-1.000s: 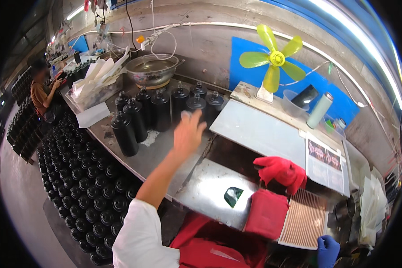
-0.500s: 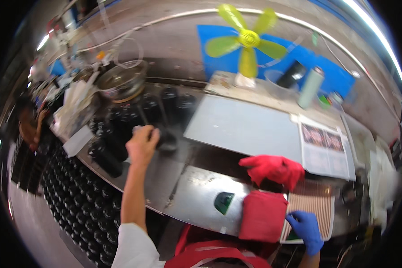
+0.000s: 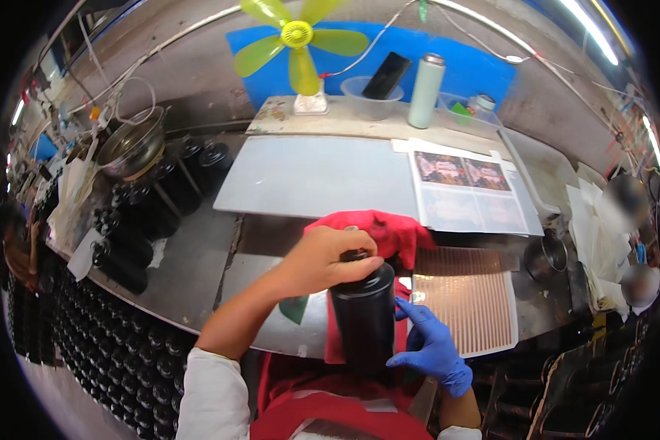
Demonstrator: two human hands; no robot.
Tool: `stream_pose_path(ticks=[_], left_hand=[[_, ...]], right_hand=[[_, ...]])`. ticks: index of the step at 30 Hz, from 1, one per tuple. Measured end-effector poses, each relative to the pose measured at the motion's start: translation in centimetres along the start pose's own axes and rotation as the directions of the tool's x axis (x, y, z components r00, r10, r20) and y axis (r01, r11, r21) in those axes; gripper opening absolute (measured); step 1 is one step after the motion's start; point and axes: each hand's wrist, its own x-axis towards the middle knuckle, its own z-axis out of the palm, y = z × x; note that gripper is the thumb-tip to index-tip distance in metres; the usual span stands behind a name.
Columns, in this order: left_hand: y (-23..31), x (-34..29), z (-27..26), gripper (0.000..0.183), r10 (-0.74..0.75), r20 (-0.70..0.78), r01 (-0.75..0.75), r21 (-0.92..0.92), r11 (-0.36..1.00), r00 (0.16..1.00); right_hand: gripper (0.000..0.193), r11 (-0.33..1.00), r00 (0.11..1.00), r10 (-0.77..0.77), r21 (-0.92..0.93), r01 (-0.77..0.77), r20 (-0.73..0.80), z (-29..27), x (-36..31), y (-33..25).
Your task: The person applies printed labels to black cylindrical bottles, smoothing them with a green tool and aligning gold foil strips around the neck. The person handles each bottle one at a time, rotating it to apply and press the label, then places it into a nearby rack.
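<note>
Over the near middle of the bench, my left hand [image 3: 326,257] grips a glossy black bottle [image 3: 363,319] by its narrow neck. The bottle stands nearly upright in front of a red cloth pad [image 3: 334,334], and its base is hard to make out. My right hand [image 3: 433,343], in a blue glove, is beside the bottle's right side with thumb and fingers apart. Whether its fingertips touch the bottle I cannot tell. A dark green flat piece [image 3: 293,309] lies on the metal plate, partly behind my left forearm. Behind the bottle is a crumpled red cloth [image 3: 407,233].
Several black bottles [image 3: 145,224] stand at the left by a metal bowl [image 3: 136,143]; more are massed below. A striped sheet [image 3: 466,293] lies at right, a grey board [image 3: 315,176] and printed paper [image 3: 466,194] behind. A yellow-green fan [image 3: 296,34] and pale flask [image 3: 426,92] stand farther back.
My left hand has come right from the bottle group and now holds a black bottle over the near bench. My gloved right hand has left the striped sheet for the bottle's side. The view has shifted.
</note>
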Motion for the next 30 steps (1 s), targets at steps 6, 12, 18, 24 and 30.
stream_pose_path(ticks=[6, 12, 18, 24, 30], left_hand=[[-6.7, -1.0, 8.2, 0.054, -0.217, -0.212, 0.182, -0.173, 0.968, 0.953], [-5.8, -5.0, 13.1, 0.091, -0.465, -0.116, 0.214, -0.773, 0.597, 0.877], [-6.3, -3.3, 12.3, 0.094, -0.481, -0.187, 0.212, -0.723, 0.658, 0.857], [-6.8, -3.6, 12.4, 0.091, -0.494, -0.172, 0.180, -0.790, 0.586, 0.852], [-6.7, -4.2, 12.1, 0.092, -0.544, -0.119, 0.292, -0.739, 0.607, 0.831]], right_hand=[[0.072, 0.966, 0.961, 0.209, 0.191, -0.174, -0.181, 0.3, 0.3, 6.9], [0.063, 0.967, 0.971, 0.233, 0.115, -0.226, -0.058, 0.0, 2.2, 5.9], [0.034, 0.985, 0.827, 0.139, -0.010, -0.173, -0.545, -15.4, 8.4, 8.1], [0.073, 0.696, 0.630, 0.065, -0.417, -0.584, -0.774, -30.8, 17.7, 19.5], [0.044, 0.770, 0.775, 0.212, -0.387, -0.508, -0.595, -35.1, 20.6, 24.9]])
